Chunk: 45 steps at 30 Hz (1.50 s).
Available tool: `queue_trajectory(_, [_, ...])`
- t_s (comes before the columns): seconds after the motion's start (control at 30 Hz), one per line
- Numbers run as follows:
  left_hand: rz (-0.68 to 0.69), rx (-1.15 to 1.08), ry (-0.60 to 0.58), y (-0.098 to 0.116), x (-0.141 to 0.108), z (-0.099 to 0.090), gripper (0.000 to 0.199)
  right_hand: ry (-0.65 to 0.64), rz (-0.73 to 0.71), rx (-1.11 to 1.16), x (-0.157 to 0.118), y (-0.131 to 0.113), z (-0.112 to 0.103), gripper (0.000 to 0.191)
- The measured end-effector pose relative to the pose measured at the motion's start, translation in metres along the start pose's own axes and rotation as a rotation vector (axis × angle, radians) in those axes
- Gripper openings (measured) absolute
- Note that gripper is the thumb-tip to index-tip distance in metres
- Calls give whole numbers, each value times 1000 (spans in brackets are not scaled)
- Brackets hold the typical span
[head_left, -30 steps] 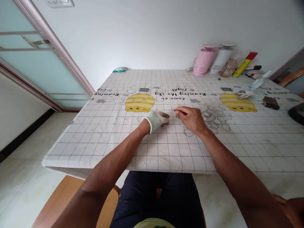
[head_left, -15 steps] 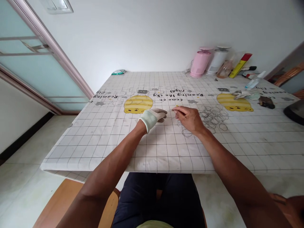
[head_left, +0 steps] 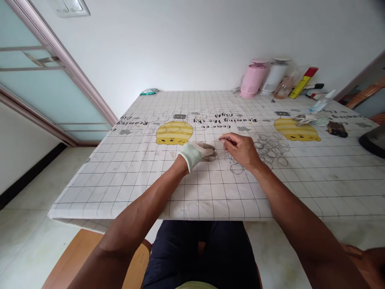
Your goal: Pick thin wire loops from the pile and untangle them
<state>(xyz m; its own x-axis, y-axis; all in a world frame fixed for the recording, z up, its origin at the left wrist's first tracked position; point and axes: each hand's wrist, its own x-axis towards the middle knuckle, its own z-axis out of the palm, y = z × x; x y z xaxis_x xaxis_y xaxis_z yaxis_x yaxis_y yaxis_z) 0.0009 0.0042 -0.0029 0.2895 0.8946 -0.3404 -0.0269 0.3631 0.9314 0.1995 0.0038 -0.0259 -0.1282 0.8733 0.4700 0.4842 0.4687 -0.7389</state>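
Note:
My left hand [head_left: 200,154] wears a pale knitted work glove with a mint cuff. It hovers low over the checked tablecloth, fingers stretched to the right and slightly apart, and nothing shows in them. Bare and just to its right, my right hand [head_left: 240,149] has thumb and forefinger pressed in a pinch; whatever is between them is too small to make out. Beneath and behind that hand lies a tangled pile of thin dark rings [head_left: 270,150], partly hidden by it. Beyond my hands, several faint thin loops [head_left: 156,117] lie spread across the cloth's printed pattern.
Against the wall at back right stand a pink cylinder-shaped device [head_left: 254,79], a white one [head_left: 274,77], a bottle [head_left: 283,87] and a yellow can with a red cap [head_left: 303,83]. A crumpled glove [head_left: 311,119] and a dark box [head_left: 337,129] lie nearer. A green packet [head_left: 148,92] sits back left.
My left hand has shifted slightly right and toward me, closer to my right hand. My right hand stays nearly where it was, still pinching.

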Motion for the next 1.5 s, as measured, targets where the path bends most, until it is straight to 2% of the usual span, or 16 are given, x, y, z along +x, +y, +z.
queue_trajectory(0.17, [56, 49, 61, 0, 5, -3, 8, -8, -27, -64, -3, -6, 3, 25])
queue_trajectory(0.33, [190, 43, 96, 1, 5, -9, 15, -28, -38, -89, -6, -8, 8, 28])
queue_trajectory(0.43, [208, -12, 67, 1, 6, -11, 15, -48, -46, -88, -8, -7, 14, 27])
queue_trajectory(0.57, [231, -8, -19, 0, 10, -11, 4, -79, -15, -35, -10, -7, 19, 24])
queue_trajectory(0.73, [217, -43, 73, 0, 16, -14, 15, -142, 89, 99, -10, -11, 18, 27])
queue_trajectory(0.8, [216, -73, 75, 0, 18, -15, 16, -165, 106, 115, -10, -12, 17, 28])
queue_trajectory(1.07, [200, -101, 21, -2, 20, -16, 11, -85, 128, 98, -10, -8, 20, 29])
queue_trajectory(1.3, [223, -12, 32, -3, 18, -18, 13, -124, 153, 125, -8, -16, 15, 30])
queue_trajectory(1.5, [217, 164, 25, -3, 14, -17, 23, 58, 154, 74, -4, -10, 13, 27])
